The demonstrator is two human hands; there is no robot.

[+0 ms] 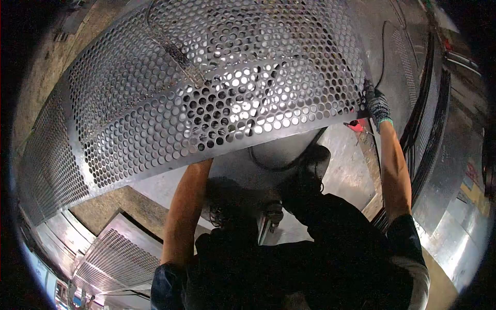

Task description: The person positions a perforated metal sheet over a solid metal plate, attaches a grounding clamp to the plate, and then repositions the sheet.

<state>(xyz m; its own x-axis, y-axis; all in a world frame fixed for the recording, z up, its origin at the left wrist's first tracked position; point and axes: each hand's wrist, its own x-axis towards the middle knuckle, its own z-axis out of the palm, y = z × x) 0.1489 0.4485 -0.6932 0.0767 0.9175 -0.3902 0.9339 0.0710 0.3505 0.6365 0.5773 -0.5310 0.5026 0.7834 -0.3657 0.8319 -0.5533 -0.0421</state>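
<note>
A large perforated metal sheet point(170, 161) with rows of round holes spans the upper part of the view, its near edge slanting up to the right. My right hand point(380, 107), in a grey knitted glove with a green cuff, grips the sheet's right end. My left forearm point(185, 212) reaches under the near edge. Beyond it the sheet covers my left hand, and its fingers cannot be made out through the holes. A dark, rough-looking bar point(181, 62) lies across the top of the sheet.
A red-handled object point(354, 125) lies below the sheet's right end. Another perforated panel point(121, 253) is at lower left. Long dark metal strips point(426, 129) and flat sheets lie to the right. A dark cable point(383, 57) runs near my right hand.
</note>
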